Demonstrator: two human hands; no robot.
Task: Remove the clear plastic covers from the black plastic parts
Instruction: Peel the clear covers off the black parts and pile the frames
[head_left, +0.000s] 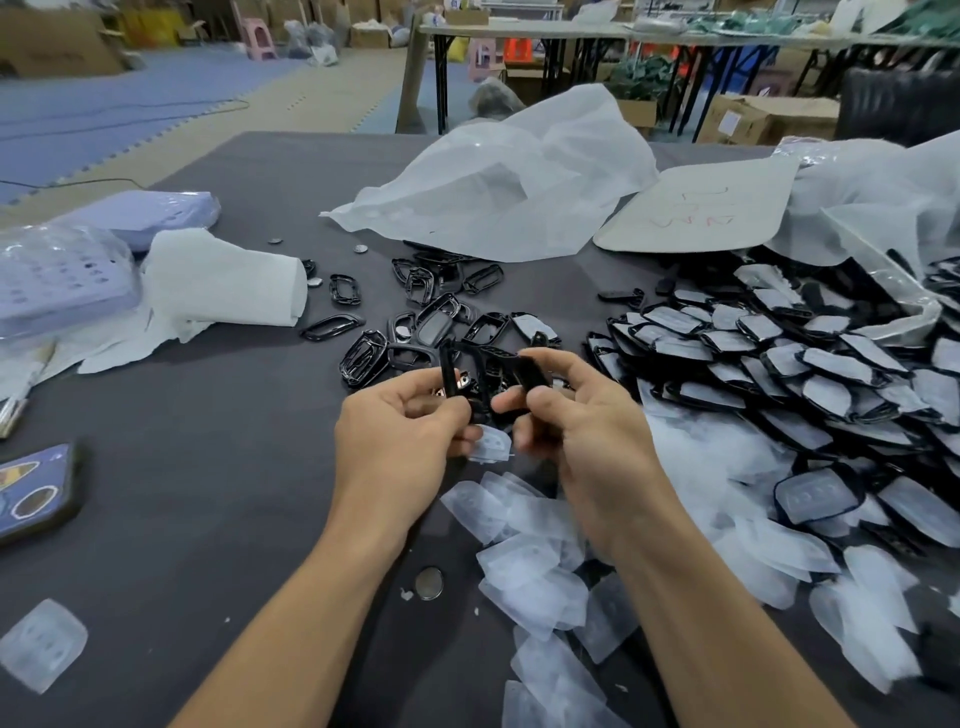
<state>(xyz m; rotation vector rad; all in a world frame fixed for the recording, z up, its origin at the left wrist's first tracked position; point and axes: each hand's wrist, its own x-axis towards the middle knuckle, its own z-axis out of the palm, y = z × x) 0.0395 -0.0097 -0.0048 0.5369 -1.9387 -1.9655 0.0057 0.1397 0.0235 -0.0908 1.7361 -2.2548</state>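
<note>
My left hand (400, 431) grips a black plastic frame (453, 374) held upright above the dark table. My right hand (576, 421) pinches a second black part (530, 371) right beside it. A small clear cover (491, 444) hangs just under my fingers, between both hands; I cannot tell which hand holds it. Bare black frames (415, 322) lie scattered behind my hands. A large heap of black parts with clear covers on them (810, 364) fills the right side. Loose clear covers (540, 566) lie piled below my right wrist.
A white plastic bag (509, 187) and a cardboard sheet (701, 208) lie at the back. A white foam roll (228, 286) and lilac trays (62, 280) sit on the left. A phone (36, 493) lies at the left edge. A coin cell (429, 583) rests between my forearms.
</note>
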